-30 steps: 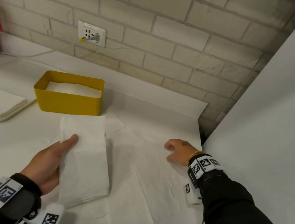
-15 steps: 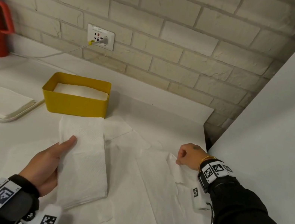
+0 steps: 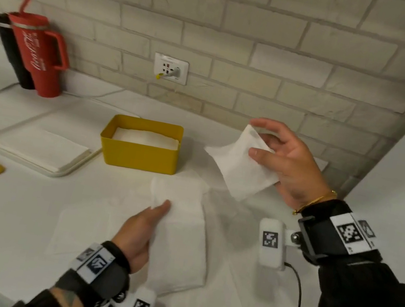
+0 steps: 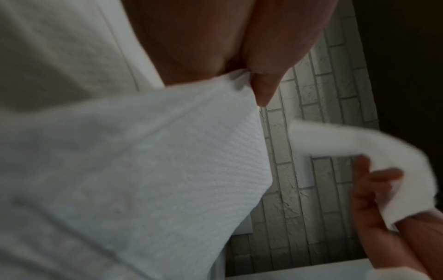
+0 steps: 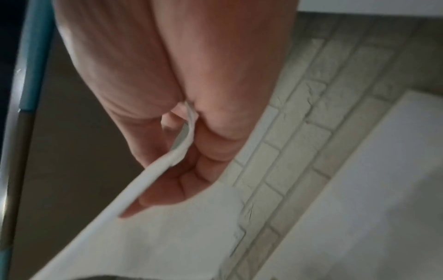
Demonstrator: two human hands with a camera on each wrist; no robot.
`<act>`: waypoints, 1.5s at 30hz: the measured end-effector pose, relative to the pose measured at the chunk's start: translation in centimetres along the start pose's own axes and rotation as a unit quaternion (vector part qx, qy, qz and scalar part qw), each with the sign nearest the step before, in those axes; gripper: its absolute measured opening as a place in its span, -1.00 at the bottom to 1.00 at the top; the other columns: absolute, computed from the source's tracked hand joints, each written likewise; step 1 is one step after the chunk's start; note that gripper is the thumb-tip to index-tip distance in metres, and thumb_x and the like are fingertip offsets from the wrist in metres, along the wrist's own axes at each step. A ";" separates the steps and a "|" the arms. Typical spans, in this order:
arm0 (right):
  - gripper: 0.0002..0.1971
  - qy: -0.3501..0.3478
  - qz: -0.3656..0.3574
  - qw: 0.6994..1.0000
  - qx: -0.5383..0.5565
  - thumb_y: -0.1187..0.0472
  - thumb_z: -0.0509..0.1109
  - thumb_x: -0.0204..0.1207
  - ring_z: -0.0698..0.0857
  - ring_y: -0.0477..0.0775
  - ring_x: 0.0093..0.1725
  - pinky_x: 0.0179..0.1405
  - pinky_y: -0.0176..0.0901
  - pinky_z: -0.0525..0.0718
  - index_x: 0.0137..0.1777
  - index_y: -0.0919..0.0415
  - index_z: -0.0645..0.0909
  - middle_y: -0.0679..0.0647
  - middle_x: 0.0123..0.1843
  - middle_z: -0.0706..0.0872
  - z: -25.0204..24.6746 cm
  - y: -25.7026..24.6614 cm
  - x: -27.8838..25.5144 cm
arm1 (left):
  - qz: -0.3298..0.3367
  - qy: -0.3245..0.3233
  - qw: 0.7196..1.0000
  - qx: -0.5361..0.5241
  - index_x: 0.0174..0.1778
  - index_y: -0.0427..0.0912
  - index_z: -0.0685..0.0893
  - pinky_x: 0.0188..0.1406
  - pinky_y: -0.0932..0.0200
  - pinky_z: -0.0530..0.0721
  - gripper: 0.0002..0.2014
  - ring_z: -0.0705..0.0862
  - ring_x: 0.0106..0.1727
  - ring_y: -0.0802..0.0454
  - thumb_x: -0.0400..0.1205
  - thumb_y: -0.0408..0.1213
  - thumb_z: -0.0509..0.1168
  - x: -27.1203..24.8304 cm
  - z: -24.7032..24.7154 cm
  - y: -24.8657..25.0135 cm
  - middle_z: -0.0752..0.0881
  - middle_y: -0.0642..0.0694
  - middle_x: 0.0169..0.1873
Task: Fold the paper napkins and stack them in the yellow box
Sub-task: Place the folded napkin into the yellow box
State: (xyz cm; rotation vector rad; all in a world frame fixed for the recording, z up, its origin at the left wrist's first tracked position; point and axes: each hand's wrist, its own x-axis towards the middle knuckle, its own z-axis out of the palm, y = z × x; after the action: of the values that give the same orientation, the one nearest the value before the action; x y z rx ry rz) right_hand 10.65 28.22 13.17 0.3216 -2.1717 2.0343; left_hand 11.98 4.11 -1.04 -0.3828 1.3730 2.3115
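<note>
napkins (image 3: 145, 138) fill yellow box (image 3: 139, 153); right fingers (image 3: 259, 153) pinch one, left hand (image 3: 140, 229) grips another.

Only readable thing is the white Coca-Cola script running up the red tumbler (image 3: 40, 54), way left of the wall socket (image 3: 170, 68). Wrist tags just have black-and-white square patterns, no words.

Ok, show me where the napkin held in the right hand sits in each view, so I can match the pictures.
Head: the lifted napkin hangs right of centre, pinched by the right hand, right of the yellow box.
Left wrist: it is the blurred white strip at right, in front of the brick.
Right wrist: it shows edge-on between the fingers, spreading to lower left.
Shared landmark: the brick wall.
</note>
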 end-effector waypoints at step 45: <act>-0.80 0.023 0.270 0.881 -0.387 0.15 0.45 0.61 0.77 0.12 0.11 0.10 -0.18 0.66 0.14 0.20 0.78 0.10 0.08 0.83 -0.1 12.5 0.5 | 0.099 0.050 0.994 -0.021 0.40 -0.23 0.66 0.06 -0.11 0.71 -0.64 0.85 0.08 -0.12 0.74 -0.13 0.31 -1.3 -5.6 3.6 0.86 -0.20 0.11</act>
State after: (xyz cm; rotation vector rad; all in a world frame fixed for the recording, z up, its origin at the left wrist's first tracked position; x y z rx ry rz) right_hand 7.01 29.01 1.25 -0.4751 -3.0283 1.1089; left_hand 11.44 -2.57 -0.37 -0.3945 1.4719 2.5149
